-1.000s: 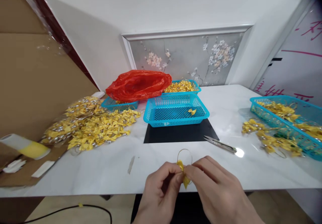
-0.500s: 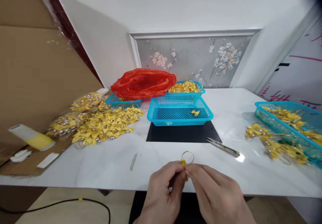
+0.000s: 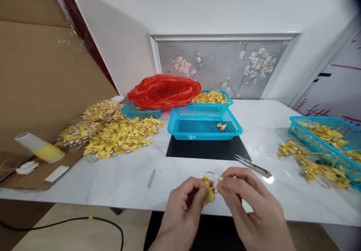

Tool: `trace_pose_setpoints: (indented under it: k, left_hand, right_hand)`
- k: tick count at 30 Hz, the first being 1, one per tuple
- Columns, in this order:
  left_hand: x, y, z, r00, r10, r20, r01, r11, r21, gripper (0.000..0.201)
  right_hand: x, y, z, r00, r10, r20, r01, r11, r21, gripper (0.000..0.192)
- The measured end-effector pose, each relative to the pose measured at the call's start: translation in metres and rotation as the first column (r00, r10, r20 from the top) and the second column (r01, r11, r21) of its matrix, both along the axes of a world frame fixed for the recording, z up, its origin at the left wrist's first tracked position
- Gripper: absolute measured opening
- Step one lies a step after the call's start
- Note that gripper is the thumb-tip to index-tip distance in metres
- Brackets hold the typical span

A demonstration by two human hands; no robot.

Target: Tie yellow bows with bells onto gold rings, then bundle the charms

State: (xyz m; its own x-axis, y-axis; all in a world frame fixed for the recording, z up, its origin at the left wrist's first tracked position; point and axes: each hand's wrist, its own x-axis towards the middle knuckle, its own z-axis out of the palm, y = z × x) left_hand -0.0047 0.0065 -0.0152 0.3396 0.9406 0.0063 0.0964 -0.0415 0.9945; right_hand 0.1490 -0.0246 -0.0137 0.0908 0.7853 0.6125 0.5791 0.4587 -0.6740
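Above the worktop's (image 3: 113,183) near edge, left hand (image 3: 183,209) pinches a yellow ribbon bow (image 3: 209,195), its tail hanging downward. Right hand (image 3: 248,206) pinches the bow's gold wire loop (image 3: 211,175), which stands upward, away from the person.

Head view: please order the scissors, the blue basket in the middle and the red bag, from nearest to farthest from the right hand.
From the right hand:
1. scissors, just beyond it
2. middle blue basket, farther back
3. red bag, rear left
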Motion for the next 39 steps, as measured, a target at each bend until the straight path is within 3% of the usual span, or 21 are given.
trace_pose_setpoints:
  k: [4,7,11,17,20,24,26,28,31,33,36,39]
  left_hand:
    - [-0.003,-0.001,0.004,0.993,-0.004,0.119,0.020,0.991,-0.129,0.031]
    - [-0.004,-0.001,0.004,0.985,0.000,0.174,0.032,0.983,-0.180,0.030]
    - [-0.001,-0.002,0.004,0.950,0.034,0.311,0.053,0.962,-0.268,0.024]
    - [0.000,-0.003,0.009,0.923,0.016,0.385,0.109,0.948,-0.300,0.022]
    - [0.000,-0.003,0.011,0.917,0.047,0.397,0.101,0.934,-0.343,0.021]
    - [-0.001,-0.002,0.013,0.918,0.065,0.390,0.108,0.908,-0.405,0.020]
    - [-0.001,-0.001,0.013,0.906,0.059,0.418,0.143,0.890,-0.434,0.020]
    - [-0.001,0.000,0.013,0.888,0.059,0.455,0.189,0.857,-0.480,0.020]
    - [0.000,0.002,0.012,0.863,0.093,0.497,0.228,0.806,-0.546,0.017]
    - [0.001,0.002,0.012,0.851,0.119,0.512,0.224,0.799,-0.558,0.016]
    - [0.002,0.002,0.012,0.853,0.135,0.504,0.183,0.827,-0.532,0.017]
    - [0.002,0.001,0.010,0.894,0.132,0.427,0.077,0.896,-0.438,0.020]
  right_hand:
    - [0.008,0.006,-0.003,0.982,0.134,-0.131,-0.150,0.981,-0.121,0.016]
    - [0.012,0.008,-0.008,0.964,0.160,-0.211,-0.194,0.969,-0.153,0.015]
    - [0.015,0.008,-0.012,0.965,0.100,-0.242,-0.138,0.980,-0.144,0.014]
    - [0.019,0.011,-0.015,0.938,0.019,-0.346,-0.081,0.983,-0.166,0.017]
    - [0.018,0.013,-0.015,0.829,0.011,-0.559,-0.172,0.956,-0.236,0.019]
    - [0.014,0.017,-0.009,0.503,0.038,-0.863,-0.391,0.901,-0.188,0.023]
    - [0.012,0.018,-0.006,0.418,0.064,-0.906,-0.455,0.878,-0.148,0.022]
    - [0.012,0.017,-0.005,0.490,0.113,-0.864,-0.444,0.885,-0.136,0.020]
    - [0.013,0.014,-0.007,0.759,0.192,-0.622,-0.316,0.944,-0.094,0.023]
    - [0.014,0.011,-0.010,0.867,0.203,-0.455,-0.254,0.966,-0.053,0.022]
    - [0.014,0.009,-0.012,0.913,0.200,-0.357,-0.229,0.973,-0.040,0.019]
    - [0.014,0.009,-0.011,0.912,0.186,-0.365,-0.221,0.974,-0.057,0.020]
